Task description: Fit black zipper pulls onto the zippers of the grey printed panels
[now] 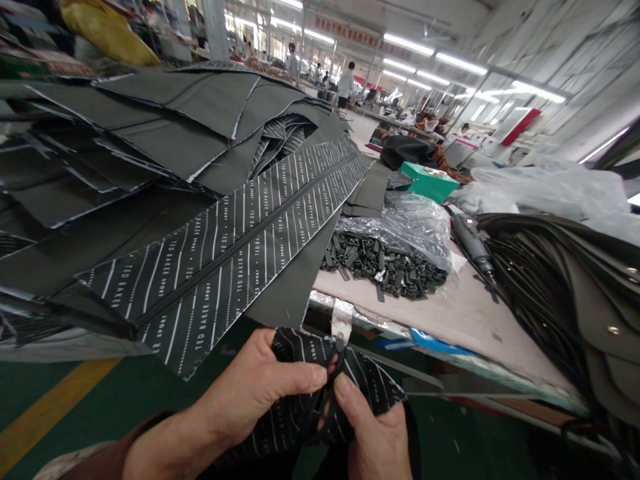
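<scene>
At the table's front edge, my left hand (260, 377) and my right hand (373, 427) each pinch one side of a dark printed fabric panel (273, 427). Zipper tape runs down its middle, parted between my thumbs. A dark zipper slider (340, 345) sits at the top of the tapes, against a metal bracket (343, 319) fixed to the table edge. My remaining fingers are mostly hidden under the fabric. Just beyond lies another printed panel (215, 287) with a zipper along its middle. To the right, a clear plastic bag (425, 223) holds many dark zipper sliders (385, 267).
Grey-green fabric panels (165, 133) are heaped at the left. A screwdriver-like tool (473, 247) lies on the pale table (480, 313), beside a bundle of dark strips (565, 287). Farther back stand a green box (430, 181) and clear plastic sheeting (545, 190). People work in the background.
</scene>
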### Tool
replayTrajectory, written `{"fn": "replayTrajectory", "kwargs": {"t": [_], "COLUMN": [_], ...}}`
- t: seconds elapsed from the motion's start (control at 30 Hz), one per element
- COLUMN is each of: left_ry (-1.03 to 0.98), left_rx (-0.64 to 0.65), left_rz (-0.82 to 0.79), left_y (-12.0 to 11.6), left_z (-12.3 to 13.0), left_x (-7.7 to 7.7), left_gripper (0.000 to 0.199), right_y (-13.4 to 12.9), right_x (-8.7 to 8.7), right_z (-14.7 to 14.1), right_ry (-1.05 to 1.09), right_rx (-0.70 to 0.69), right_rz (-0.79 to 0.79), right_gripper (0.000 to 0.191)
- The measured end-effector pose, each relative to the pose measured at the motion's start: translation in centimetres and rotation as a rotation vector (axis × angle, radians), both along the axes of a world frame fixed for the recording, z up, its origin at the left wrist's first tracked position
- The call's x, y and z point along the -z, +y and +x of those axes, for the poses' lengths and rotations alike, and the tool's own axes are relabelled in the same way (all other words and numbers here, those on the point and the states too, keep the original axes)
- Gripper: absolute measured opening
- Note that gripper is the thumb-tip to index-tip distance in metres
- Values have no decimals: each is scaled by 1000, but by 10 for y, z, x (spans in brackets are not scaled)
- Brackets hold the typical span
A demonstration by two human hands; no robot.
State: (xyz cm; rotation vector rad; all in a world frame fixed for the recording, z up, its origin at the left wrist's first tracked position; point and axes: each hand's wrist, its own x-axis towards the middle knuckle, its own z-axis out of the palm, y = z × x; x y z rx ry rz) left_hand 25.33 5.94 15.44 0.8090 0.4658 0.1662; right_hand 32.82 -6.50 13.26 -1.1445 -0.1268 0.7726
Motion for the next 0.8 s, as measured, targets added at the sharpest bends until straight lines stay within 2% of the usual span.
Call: {"fn": "replayTrajectory", "kwargs": {"t": [0.33, 0.8], "left_ry": [-21, 39], "left_rx": [60, 36], "left_rz": [81, 70], "left_y": [2, 3], "left_z": [0, 2], "left_x": [2, -7], "left_gripper": [8, 8], "right_y": [-3, -3], "right_x": [6, 4], "right_z": [2, 5], "right_ry": [-9, -72], "right_rx": [19, -8], "right_rz": [-37, -52], "right_gripper": [31, 28]}}
